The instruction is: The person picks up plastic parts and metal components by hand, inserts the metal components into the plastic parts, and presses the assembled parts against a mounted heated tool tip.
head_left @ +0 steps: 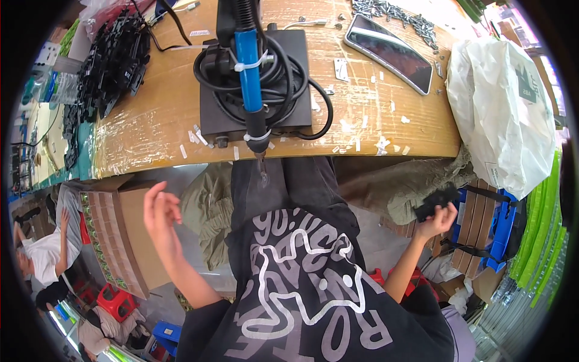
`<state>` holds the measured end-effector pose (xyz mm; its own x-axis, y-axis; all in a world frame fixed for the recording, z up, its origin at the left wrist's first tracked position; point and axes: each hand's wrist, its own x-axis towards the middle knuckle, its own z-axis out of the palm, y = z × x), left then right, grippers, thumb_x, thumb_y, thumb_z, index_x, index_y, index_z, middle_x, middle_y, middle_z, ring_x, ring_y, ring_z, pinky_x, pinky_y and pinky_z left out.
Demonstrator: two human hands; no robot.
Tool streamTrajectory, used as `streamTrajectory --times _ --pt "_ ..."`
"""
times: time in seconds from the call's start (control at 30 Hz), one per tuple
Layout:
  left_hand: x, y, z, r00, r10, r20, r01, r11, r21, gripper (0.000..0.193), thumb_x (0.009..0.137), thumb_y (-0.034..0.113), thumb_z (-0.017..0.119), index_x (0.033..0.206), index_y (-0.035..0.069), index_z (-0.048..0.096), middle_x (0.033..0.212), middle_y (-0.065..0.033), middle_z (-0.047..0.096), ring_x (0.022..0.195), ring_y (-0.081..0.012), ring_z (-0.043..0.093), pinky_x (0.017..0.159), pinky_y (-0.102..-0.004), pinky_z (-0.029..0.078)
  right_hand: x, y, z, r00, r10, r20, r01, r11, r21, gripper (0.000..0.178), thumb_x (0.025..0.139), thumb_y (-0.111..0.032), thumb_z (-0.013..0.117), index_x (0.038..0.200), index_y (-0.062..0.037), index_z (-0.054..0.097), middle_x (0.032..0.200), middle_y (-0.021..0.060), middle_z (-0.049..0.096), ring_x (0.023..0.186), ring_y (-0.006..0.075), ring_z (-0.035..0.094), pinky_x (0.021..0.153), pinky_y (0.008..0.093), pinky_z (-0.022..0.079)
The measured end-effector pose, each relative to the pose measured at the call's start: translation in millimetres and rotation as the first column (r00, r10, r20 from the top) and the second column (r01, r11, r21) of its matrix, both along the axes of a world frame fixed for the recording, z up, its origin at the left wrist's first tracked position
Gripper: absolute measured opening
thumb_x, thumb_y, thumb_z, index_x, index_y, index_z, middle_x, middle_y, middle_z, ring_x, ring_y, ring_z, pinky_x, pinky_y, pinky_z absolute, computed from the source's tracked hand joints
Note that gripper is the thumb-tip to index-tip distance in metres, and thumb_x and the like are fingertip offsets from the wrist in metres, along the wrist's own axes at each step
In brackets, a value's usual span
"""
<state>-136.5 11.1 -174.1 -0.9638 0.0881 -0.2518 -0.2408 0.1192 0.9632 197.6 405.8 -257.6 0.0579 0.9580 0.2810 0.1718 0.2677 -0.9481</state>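
My right hand point(439, 221) is out to the right, below the table edge, with its fingers closed on a small black plastic part point(436, 204). To the left of my lap, my left hand point(161, 208) is raised with loosely bent fingers and nothing in it. An electric screwdriver point(247, 75) with a blue grip hangs upright over the table's front edge, its tip pointing down between my hands. Behind it sits a dark box point(211, 120) with a black cable point(292, 90) coiled on top. At the left of the table lies a pile of black plastic parts point(117, 66).
A phone point(392, 54) lies on the wooden table point(157, 130) near scattered screws point(398, 15). A white bag point(500, 114) hangs over the right corner. Cardboard boxes point(129, 235) stand at the left, green strips point(537, 229) at the right. Another person point(51, 241) is at far left.
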Motion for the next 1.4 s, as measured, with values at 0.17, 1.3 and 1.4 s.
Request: streamTrajectory --times 0.17,1.3,1.4 --pt "-36 1 22 0.986 0.054 -0.160 -0.054 0.999 0.004 0.023 0.088 0.017 0.044 0.106 0.003 0.049 0.072 -0.0018 0.051 0.050 -0.0038 0.040 0.045 -0.0166 0.030 19 61 -33 0.978 -0.070 0.196 0.070 0.998 0.007 0.034 0.082 -0.016 0.057 0.110 -0.0007 0.044 0.075 0.0022 0.047 0.055 0.0068 0.042 0.045 0.0193 0.037" --pt "-130 18 8 0.633 -0.073 -0.770 -0.398 0.823 -0.405 0.039 0.076 0.022 0.062 0.107 0.003 0.047 0.103 -0.0112 0.049 0.091 -0.0217 0.047 0.081 -0.0335 0.038 0 94 -137 0.973 -0.216 -0.085 0.197 0.963 -0.185 0.023 0.076 -0.003 0.053 0.099 0.0025 0.052 0.095 0.0092 0.056 0.086 0.0181 0.053 0.078 0.0284 0.042" --pt "-137 11 7 0.413 -0.305 -0.858 -0.626 0.589 -0.511 0.057 0.069 0.030 0.066 0.115 0.005 0.042 0.114 -0.0162 0.044 0.109 -0.0328 0.038 0.092 -0.0420 0.030 -36 60 -39 0.905 -0.418 -0.081 0.425 0.897 0.121 0.021 0.077 0.000 0.050 0.097 0.0024 0.051 0.095 0.0093 0.054 0.086 0.0175 0.051 0.080 0.0287 0.040"
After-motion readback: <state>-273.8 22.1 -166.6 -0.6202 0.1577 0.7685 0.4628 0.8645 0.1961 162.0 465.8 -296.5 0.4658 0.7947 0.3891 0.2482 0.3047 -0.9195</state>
